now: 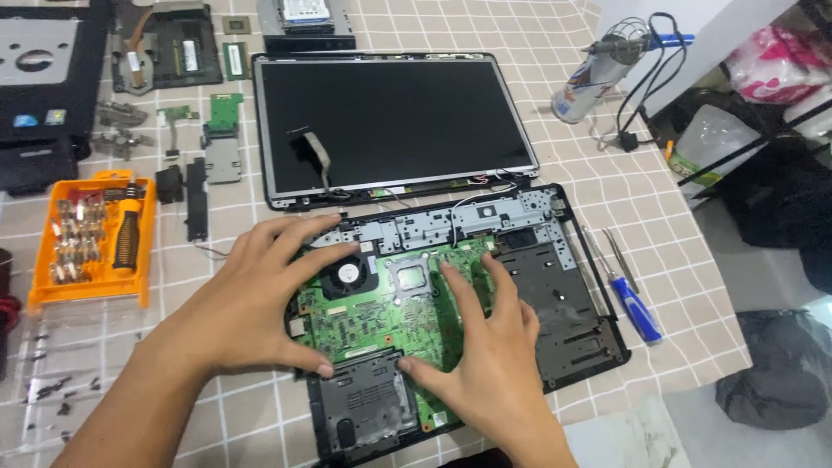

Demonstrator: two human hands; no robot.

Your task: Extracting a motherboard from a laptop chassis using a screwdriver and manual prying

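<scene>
Head view, from left to right: an orange screwdriver kit (pixel 91 238) lies open at the left edge of the checked tablecloth (pixel 685 217), with loose screws (pixel 52 386) scattered below it and small laptop parts (pixel 208 147) above and to its right. Next comes the left hand (pixel 260 299), fingers spread and pressed flat on the left part of the green circuit board (pixel 381 325), its fingertips reaching the black fan (pixel 347 275). That board sits inside the opened laptop base (pixel 576 329), directly under both hands. Just behind the base lies the detached screen (pixel 394 126). Beside the left hand, the right hand (pixel 490 351) also rests open on the board, fingers apart, gripping nothing. Further right, just beside the base, lies a blue-handled screwdriver (pixel 637 308).
</scene>
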